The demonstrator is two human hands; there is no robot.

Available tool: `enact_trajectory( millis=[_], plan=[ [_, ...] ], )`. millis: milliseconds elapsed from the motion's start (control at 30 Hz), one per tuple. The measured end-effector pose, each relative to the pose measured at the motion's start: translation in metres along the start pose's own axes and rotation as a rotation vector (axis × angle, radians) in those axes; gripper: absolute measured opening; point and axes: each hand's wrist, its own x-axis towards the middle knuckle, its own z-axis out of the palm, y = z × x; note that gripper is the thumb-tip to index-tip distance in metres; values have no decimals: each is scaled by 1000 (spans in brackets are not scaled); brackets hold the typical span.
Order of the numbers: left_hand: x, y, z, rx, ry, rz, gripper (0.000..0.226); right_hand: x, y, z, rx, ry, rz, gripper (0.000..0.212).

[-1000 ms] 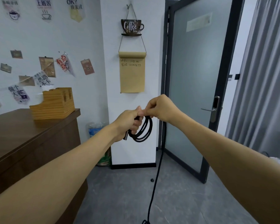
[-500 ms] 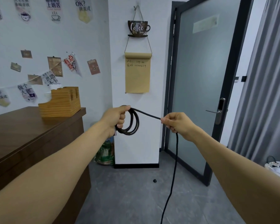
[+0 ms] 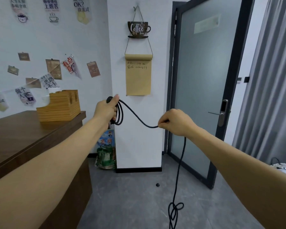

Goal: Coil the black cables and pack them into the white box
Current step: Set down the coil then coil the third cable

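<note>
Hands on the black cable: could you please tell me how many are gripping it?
2. The left hand holds the coiled loops of the black cable; the right hand pinches the strand further along.

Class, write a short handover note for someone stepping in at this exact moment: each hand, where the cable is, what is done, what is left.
Left hand grips a few finished loops of the black cable.
Right hand pinches the slack cable, which sags between the hands.
The rest hangs to the floor, tangled at the bottom.
Done: a few loops.
Left: coil the remainder, pack it. No white box is clearly in view.
</note>
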Motion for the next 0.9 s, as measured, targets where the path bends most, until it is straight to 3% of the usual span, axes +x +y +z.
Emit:
enact_trajectory(
  millis=[100, 200, 467, 767, 900],
  plan=[
    [-5, -1, 16, 25, -107, 3, 35, 3, -25, -9, -16, -130, -159, 14],
    [-13, -3, 28, -42, -208, -48, 30, 5, -37, -18, 146, -201, -200, 13],
    [-32, -11, 43, 136, -429, -78, 29, 6, -29, -30, 481, -122, -140, 12],
    [-49, -9, 58, -28, -603, -131, 33, 2, -24, -36, 604, -91, -96, 8],
    [-49, -6, 56, -6, -651, -182, 36, 1, -24, -33, 604, -30, -22, 18]
  ],
)
